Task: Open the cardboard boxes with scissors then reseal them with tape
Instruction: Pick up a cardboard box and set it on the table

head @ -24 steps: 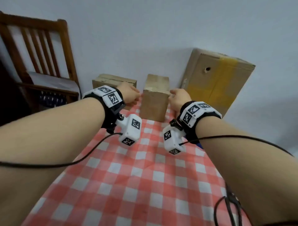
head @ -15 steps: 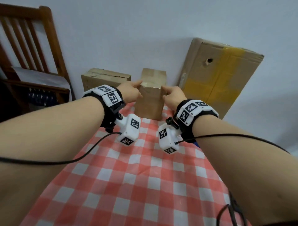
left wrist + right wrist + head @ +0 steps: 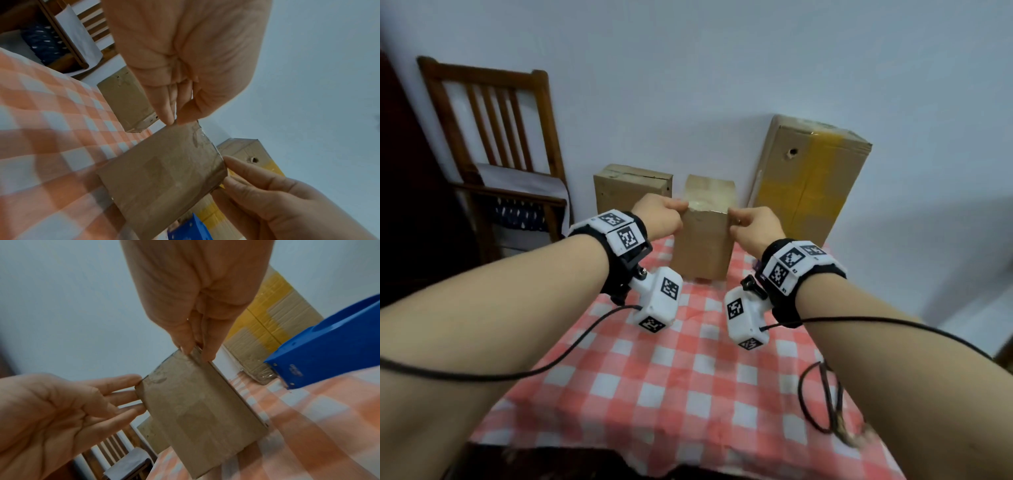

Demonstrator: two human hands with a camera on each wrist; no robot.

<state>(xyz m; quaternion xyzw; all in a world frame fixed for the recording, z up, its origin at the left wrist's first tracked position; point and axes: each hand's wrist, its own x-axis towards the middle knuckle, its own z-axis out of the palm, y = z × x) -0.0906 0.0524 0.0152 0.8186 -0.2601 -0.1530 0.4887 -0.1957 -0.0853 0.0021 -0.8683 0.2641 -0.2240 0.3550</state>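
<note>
- The small cardboard box (image 3: pixel 702 245) stands upright near the counter's (image 3: pixel 654 387) far edge, about midway along it, on a red-and-white checked tablecloth (image 3: pixel 619 370).
- Left hand (image 3: pixel 659 219): its grip is on the box's upper left edge. In the left wrist view the thumb and forefinger pinch the top corner; in the right wrist view the remaining fingers (image 3: pixel 123 382) lie nearly straight against the box's side.
- Right hand (image 3: pixel 753 228): its grip is closed on the box's upper right edge, thumb and fingers pinching the cardboard at the top corner.
- A low cardboard box (image 3: pixel 631 190) sits at the far edge, just left of the held box and slightly behind it.
- A tall cardboard box (image 3: pixel 808 178) with yellow tape stands at the far right corner, leaning back against the wall (image 3: pixel 688 68); a small round hole shows in its face.
- A blue tape dispenser (image 3: pixel 320 344) rests on the counter to the right of the small box, near the tall box.
- Scissors (image 3: pixel 839 407) lie at the counter's near right edge; blurred, detail not legible.
- A wooden chair (image 3: pixel 493 144) stands off the counter's far left corner.
</note>
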